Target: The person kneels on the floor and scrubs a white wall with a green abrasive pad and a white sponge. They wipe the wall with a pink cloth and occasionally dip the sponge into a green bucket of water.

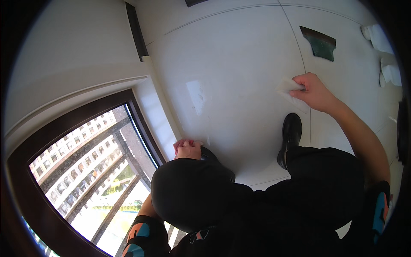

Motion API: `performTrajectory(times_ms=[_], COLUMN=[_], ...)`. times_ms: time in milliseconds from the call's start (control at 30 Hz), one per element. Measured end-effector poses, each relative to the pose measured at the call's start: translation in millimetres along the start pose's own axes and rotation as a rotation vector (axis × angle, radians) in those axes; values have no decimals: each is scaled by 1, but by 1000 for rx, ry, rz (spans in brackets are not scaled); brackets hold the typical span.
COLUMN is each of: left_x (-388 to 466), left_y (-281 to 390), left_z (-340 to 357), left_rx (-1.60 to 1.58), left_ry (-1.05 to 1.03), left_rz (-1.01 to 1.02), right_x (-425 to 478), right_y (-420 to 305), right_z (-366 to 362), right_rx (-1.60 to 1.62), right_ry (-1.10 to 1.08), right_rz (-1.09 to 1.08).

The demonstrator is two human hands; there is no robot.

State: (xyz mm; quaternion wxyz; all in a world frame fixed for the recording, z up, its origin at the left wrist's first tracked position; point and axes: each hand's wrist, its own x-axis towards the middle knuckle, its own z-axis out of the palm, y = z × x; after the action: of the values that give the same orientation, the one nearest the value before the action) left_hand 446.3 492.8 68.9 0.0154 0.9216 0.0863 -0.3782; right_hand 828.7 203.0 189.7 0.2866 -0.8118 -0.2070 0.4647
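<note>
Between the thumb and fingers of my right hand is a folded white cloth or wipe, held over the pale tiled floor, above and beyond my right shoe. My left hand is low by the window-side edge, just past my left knee. Its fingers are closed on a crumpled red-and-white cloth, partly hidden by the hand. A scraper with a green handle and a rusty, dark wide blade lies on the floor beyond my right hand.
To the left is a dark-framed window with bars outside and a light sill. My black shoes stand on the floor. White objects sit at the far right, near a dark object. Wet-looking marks show on the floor.
</note>
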Motion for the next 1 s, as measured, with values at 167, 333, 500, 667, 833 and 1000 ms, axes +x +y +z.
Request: performTrajectory(times_ms=[167, 333, 500, 667, 833, 1000], left_x=[28, 55, 81, 102, 106, 96], left_y=[-38, 5, 90, 126, 150, 129], left_z=[-109, -237, -277, -268, -266, -264], left_rx=[-773, -1521, -1403, -1315, -1862, -2056], left_ry=[-95, -208, -283, 287, 60, 166], left_rz=[-189, -380, -96, -111, -24, -242], right_x=[33, 57, 76, 68, 54, 71], right_y=[-12, -13, 20, 66, 59, 28], right_z=[23, 74, 92, 87, 62, 63], right_rx=[741, 1431, 1702, 1808, 1326, 750], right_ry=[-399, -758, -734, -482, -253, 238], right_rz=[194, 50, 92, -53, -83, -418])
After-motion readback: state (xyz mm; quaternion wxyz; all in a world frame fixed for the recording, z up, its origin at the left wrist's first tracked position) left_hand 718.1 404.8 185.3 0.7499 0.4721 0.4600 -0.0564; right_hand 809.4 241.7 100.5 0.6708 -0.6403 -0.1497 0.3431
